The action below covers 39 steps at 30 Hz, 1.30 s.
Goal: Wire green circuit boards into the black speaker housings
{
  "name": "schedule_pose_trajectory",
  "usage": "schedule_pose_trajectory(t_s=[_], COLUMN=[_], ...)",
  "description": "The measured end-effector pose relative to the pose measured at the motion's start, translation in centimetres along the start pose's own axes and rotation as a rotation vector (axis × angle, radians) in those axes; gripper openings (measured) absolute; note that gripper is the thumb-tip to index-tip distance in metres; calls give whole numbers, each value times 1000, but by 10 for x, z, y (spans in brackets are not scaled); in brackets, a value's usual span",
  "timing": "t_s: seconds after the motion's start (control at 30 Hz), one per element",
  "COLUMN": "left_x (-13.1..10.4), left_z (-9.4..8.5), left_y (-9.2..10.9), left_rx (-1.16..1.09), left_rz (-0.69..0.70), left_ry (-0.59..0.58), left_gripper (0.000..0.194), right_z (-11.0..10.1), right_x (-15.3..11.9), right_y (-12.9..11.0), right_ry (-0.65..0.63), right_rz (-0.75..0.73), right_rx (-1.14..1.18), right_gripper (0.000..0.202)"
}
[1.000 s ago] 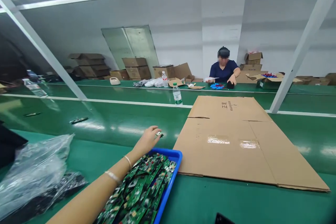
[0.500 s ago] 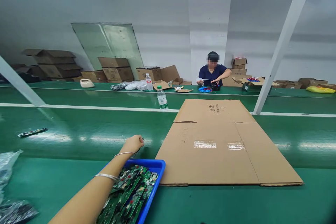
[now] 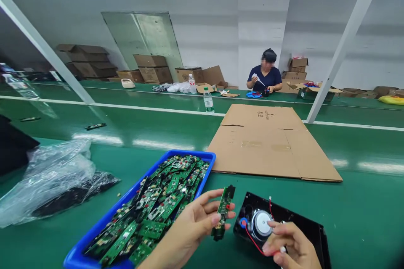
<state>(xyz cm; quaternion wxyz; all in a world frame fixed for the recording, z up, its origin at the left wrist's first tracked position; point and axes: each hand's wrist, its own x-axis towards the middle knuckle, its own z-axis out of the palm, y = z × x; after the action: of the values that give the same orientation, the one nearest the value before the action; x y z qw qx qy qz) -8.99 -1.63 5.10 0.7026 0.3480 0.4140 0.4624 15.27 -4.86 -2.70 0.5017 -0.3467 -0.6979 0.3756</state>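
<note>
A small green circuit board [image 3: 224,210] is held upright between the thumb and fingers of my left hand [image 3: 202,218]. My right hand [image 3: 292,246] pinches a red wire with a white connector [image 3: 282,250], over a black panel [image 3: 311,229]. On that panel sits a round silver speaker [image 3: 261,223], with a blue ring-shaped part [image 3: 243,222] beside it. Left of my left hand stands a blue tray [image 3: 210,157] heaped with green circuit boards [image 3: 170,206].
Flattened cardboard [image 3: 261,155] lies beyond my hands, near a water bottle [image 3: 208,101]. Plastic bags [image 3: 59,176] are at the left. Two loose boards lie farther back. Across the bench a person [image 3: 265,75] handles parts among boxes.
My left hand has come back from beyond the tray and now holds a board in front. The view has tilted down, bringing my right hand, the black panel and the speaker into sight.
</note>
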Motion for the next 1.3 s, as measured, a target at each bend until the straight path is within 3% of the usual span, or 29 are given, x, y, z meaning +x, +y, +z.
schedule_pose_trajectory(t_s=[0.07,0.2,0.4,0.6,0.9,1.3], left_x=[-7,-15,-23,-24,-24,-20], left_z=[6,15,21,26,31,31], left_y=[-20,-47,-62,-74,-75,-73], left_rx=[-46,-32,6,-68,-46,-6], left_rz=[43,84,70,16,-24,-75], left_ry=[29,-4,-23,-42,8,-81], left_gripper=[57,50,45,45,44,46], right_z=[6,14,21,31,29,24], right_x=[6,18,24,19,16,12], right_y=[-9,-34,-44,-37,-36,-38], right_ry=[-9,57,46,149,135,139], right_rz=[2,-130,-244,-381,-533,-427], right_rx=[-65,-391,-523,-607,-784,-730], right_gripper=[20,30,19,13,12,12])
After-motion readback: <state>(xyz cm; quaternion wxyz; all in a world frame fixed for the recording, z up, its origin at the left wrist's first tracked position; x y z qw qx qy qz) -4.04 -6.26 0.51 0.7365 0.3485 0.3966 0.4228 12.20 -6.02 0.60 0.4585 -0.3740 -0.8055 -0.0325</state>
